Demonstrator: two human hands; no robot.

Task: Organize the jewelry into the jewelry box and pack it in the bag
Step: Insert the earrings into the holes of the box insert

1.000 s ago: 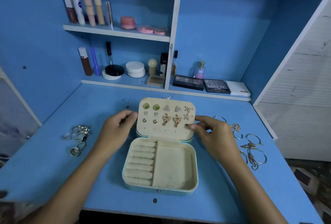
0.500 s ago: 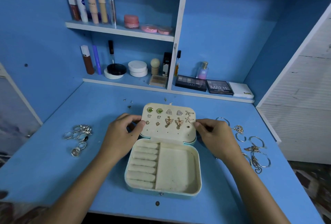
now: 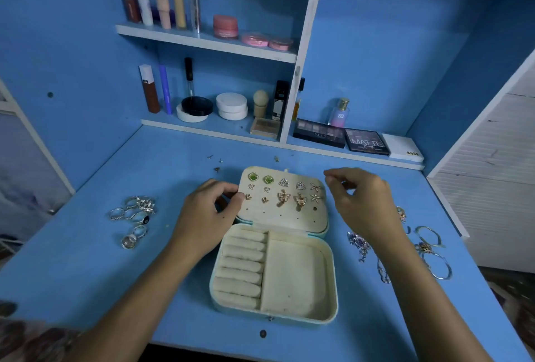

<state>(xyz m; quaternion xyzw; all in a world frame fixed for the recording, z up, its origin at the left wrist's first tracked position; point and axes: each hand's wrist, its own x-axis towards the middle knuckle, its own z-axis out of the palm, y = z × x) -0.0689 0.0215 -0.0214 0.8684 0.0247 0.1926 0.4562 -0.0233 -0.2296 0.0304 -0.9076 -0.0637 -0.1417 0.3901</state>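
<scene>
Our right hand (image 3: 360, 202) has just let go of the jewelry box (image 3: 275, 269) lid and lifted beside it, fingers loosely curled, holding nothing we can see; our left hand (image 3: 208, 214) still pinches the lid's other edge. Earrings look done, so rings (image 3: 134, 217) left of the box come next
</scene>
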